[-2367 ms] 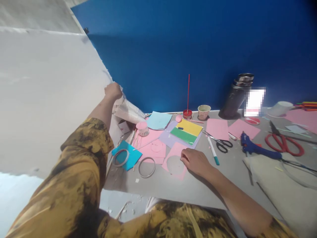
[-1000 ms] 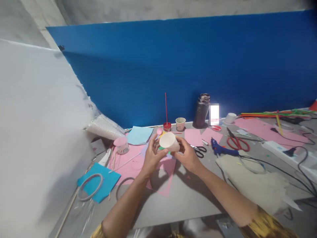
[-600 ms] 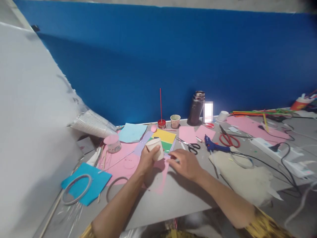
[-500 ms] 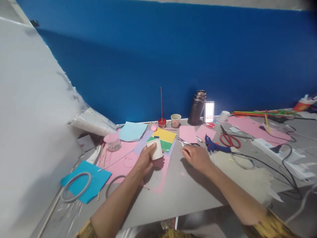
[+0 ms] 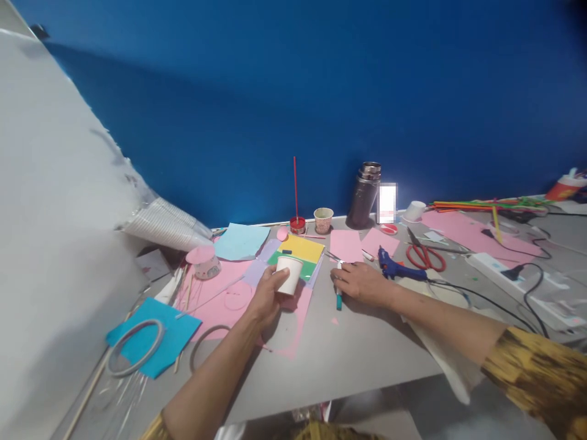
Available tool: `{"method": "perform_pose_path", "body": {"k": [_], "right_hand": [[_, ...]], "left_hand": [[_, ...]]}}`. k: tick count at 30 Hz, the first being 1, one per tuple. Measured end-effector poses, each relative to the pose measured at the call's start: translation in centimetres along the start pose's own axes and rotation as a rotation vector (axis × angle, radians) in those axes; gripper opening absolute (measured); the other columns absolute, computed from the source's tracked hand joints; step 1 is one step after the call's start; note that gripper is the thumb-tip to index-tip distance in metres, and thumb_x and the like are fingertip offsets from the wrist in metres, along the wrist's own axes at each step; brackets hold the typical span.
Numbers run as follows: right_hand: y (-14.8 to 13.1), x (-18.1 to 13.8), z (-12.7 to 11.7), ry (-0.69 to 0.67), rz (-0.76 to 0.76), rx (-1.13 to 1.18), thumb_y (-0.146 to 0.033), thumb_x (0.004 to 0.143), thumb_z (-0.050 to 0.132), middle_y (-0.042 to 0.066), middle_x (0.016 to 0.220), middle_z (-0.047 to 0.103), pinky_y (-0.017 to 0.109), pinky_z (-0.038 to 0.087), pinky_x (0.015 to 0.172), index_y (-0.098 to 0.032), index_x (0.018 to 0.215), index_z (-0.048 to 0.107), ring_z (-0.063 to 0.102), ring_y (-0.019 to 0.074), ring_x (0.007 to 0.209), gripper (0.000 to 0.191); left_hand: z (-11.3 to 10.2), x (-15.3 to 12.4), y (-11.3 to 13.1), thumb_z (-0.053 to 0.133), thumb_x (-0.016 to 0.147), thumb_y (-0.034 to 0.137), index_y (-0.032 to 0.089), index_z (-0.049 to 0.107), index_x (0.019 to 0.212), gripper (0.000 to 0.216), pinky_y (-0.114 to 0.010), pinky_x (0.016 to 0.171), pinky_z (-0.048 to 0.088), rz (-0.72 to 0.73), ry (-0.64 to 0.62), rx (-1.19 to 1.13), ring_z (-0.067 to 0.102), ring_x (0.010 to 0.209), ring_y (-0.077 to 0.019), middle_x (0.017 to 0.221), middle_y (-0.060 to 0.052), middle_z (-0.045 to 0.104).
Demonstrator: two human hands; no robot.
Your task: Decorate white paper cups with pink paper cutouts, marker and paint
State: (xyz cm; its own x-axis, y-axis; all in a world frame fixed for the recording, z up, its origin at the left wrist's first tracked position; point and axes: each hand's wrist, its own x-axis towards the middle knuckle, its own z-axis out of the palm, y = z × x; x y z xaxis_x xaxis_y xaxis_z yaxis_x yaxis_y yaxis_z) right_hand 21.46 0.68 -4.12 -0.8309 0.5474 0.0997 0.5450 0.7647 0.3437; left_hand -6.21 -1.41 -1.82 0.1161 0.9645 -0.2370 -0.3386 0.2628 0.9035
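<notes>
My left hand (image 5: 267,297) is wrapped round a white paper cup (image 5: 290,277), thumb across its side and the rim facing up. On the right, my right hand (image 5: 360,283) has its fingers closed over a marker pen (image 5: 339,302). The teal end of the pen points toward me and its white end shows beyond the fingers. A pair of scissors (image 5: 334,255) lies just past that hand, partly covered. Under and behind the cup are pink paper (image 5: 300,311) and yellow and green sheets (image 5: 305,247).
A blue glue gun (image 5: 401,269) with its cable lies right of my right hand, near red-handled scissors (image 5: 426,256). A dark flask (image 5: 364,195) and a patterned cup (image 5: 323,221) stand along the wall. Stacked cups (image 5: 167,225), blue paper (image 5: 181,336) and a tape ring (image 5: 135,348) are left.
My right hand has lowered and spread over the marker pen, whose teal end now shows. The cup in my left hand has turned more upright. The cream sheet at right has shifted toward the table edge.
</notes>
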Motion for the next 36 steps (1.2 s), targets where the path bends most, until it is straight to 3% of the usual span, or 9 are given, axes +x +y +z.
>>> {"method": "perform_pose_path", "body": {"k": [4,7,10,13,17,21,27,32,36], "right_hand": [[1.0,1.1,-1.6,0.389,0.021,0.131,-0.013,0.098,0.046,0.011,0.105,0.073,0.032,0.048,0.070,-0.017,0.097,0.065,0.063,0.0201,0.084,0.019],[0.5,2.7,-4.5,0.833,0.389,0.405,-0.021,0.097,0.050,0.009,0.098,0.073,0.034,0.054,0.077,-0.020,0.099,0.062,0.068,0.0193,0.082,0.012],[-0.9,4.4,-6.7,1.022,0.732,0.724,-0.033,0.099,0.054,0.002,0.079,0.069,0.029,0.055,0.065,-0.021,0.094,0.061,0.067,0.0149,0.063,0.015],[-2.6,5.7,-6.5,1.016,0.833,0.941,-0.044,0.100,0.053,-0.003,0.063,0.064,0.026,0.053,0.058,-0.020,0.100,0.066,0.063,0.0135,0.054,0.027],[-4.6,6.6,-3.8,0.915,0.779,1.139,-0.045,0.101,0.052,0.004,0.086,0.075,0.029,0.059,0.065,-0.020,0.119,0.066,0.071,0.0169,0.070,0.034],[-6.1,6.7,-2.6,0.865,0.579,0.918,-0.030,0.100,0.054,0.008,0.104,0.075,0.040,0.056,0.086,-0.023,0.118,0.066,0.070,0.0240,0.097,0.023],[-7.4,7.0,-2.9,0.894,0.396,0.721,-0.019,0.097,0.054,0.007,0.099,0.073,0.040,0.055,0.081,-0.022,0.119,0.064,0.068,0.0240,0.087,0.024],[-6.6,6.8,-2.5,0.876,0.429,0.653,-0.018,0.100,0.050,0.009,0.104,0.074,0.041,0.055,0.085,-0.024,0.124,0.063,0.069,0.0255,0.095,0.028],[-5.3,6.1,-1.8,0.895,0.456,0.636,-0.020,0.101,0.048,0.009,0.105,0.075,0.042,0.054,0.086,-0.025,0.128,0.062,0.069,0.0264,0.097,0.031]], "left_hand": [[-0.2,0.2,-0.1,0.077,0.070,0.031,0.019,0.058,0.117,0.053,-0.028,0.064,0.051,0.104,0.039,0.118,0.066,0.085,-0.0205,0.106,-0.008,0.067],[-0.2,0.2,-0.2,0.080,0.065,0.028,0.019,0.058,0.123,0.063,-0.030,0.072,0.051,0.225,0.082,0.285,0.065,0.093,-0.0227,0.113,-0.009,0.065],[-0.3,0.1,-0.3,0.083,0.063,0.027,0.020,0.055,0.123,0.066,-0.032,0.079,0.052,0.329,0.084,0.361,0.064,0.100,-0.0246,0.115,-0.009,0.064],[-0.3,0.2,-0.6,0.084,0.064,0.025,0.021,0.054,0.125,0.068,-0.032,0.082,0.051,0.355,0.036,0.344,0.063,0.106,-0.0250,0.122,-0.010,0.063],[-0.2,0.1,-0.7,0.087,0.061,0.022,0.020,0.058,0.122,0.067,-0.028,0.078,0.050,0.306,-0.010,0.237,0.063,0.097,-0.0213,0.114,-0.007,0.065],[0.2,-0.2,-0.4,0.092,0.057,0.022,0.018,0.061,0.114,0.065,-0.026,0.075,0.051,0.165,-0.048,-0.100,0.063,0.088,-0.0181,0.101,-0.004,0.067],[0.4,-0.2,-0.5,0.080,0.079,0.049,0.015,0.062,0.114,0.052,-0.040,0.080,0.059,0.013,-0.093,-0.318,0.068,0.088,-0.0225,0.102,-0.011,0.069],[0.5,0.0,-0.7,0.062,0.094,0.046,0.012,0.061,0.120,0.043,-0.041,0.077,0.061,-0.158,-0.100,-0.458,0.071,0.083,-0.0241,0.100,-0.015,0.071],[0.7,0.0,-0.7,0.060,0.095,0.042,0.011,0.062,0.118,0.039,-0.042,0.076,0.062,-0.159,-0.056,-0.408,0.072,0.076,-0.0249,0.090,-0.013,0.072]]}}
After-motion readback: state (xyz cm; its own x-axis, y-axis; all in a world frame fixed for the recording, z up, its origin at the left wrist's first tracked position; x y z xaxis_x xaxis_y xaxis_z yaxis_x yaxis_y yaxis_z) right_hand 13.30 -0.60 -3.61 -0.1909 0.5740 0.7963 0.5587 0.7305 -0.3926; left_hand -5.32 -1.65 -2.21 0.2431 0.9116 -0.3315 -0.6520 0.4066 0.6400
